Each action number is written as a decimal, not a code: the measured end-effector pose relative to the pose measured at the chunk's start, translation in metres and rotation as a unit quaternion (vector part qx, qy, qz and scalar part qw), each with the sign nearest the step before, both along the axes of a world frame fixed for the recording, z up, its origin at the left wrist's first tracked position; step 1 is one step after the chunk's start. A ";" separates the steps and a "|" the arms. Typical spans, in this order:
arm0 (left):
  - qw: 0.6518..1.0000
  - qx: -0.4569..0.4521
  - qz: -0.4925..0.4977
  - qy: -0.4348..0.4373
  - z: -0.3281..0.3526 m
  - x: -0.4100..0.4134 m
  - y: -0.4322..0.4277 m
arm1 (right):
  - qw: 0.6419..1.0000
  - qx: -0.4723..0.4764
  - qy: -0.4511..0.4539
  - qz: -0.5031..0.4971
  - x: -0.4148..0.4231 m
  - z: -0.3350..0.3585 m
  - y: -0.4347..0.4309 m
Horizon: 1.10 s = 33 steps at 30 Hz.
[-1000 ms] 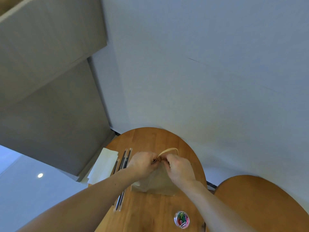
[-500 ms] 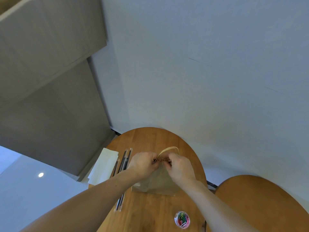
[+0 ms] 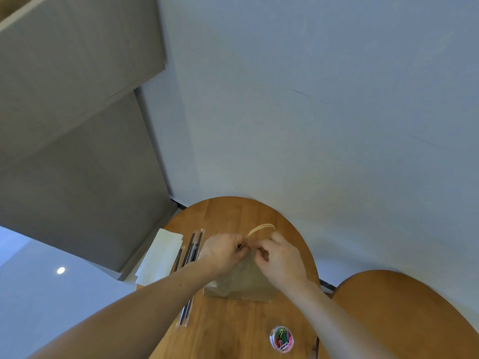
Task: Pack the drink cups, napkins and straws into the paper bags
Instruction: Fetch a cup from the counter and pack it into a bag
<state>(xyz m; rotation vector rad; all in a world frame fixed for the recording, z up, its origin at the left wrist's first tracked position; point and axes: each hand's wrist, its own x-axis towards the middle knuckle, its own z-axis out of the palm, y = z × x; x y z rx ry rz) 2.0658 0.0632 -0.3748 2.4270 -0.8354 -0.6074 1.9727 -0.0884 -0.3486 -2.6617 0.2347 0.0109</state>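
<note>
A brown paper bag [image 3: 242, 283] stands in the middle of a round wooden table [image 3: 233, 211]. Its twisted paper handles [image 3: 260, 228] loop up behind my hands. My left hand [image 3: 223, 251] and my right hand [image 3: 281, 259] meet at the bag's top, fingers curled and pinching the closed top edge by the handles. White napkins [image 3: 159, 256] lie stacked at the table's left edge. Several wrapped black straws [image 3: 190, 248] lie beside them, partly under my left forearm. No drink cup shows; the bag's inside is hidden.
A small clear tub of coloured paper clips [image 3: 282, 338] sits near the table's front edge. A second round wooden table [image 3: 404, 307] stands close on the right. A grey wall rises behind, with a cabinet [image 3: 77, 151] to the left.
My hands stay at the bag's top. The right hand's fingers have shifted slightly along the top edge; the bag has not moved.
</note>
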 end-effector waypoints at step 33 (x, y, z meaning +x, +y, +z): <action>1.000 0.000 -0.003 0.004 -0.002 -0.001 0.002 | 0.993 -0.095 -0.006 0.071 0.010 -0.006 0.005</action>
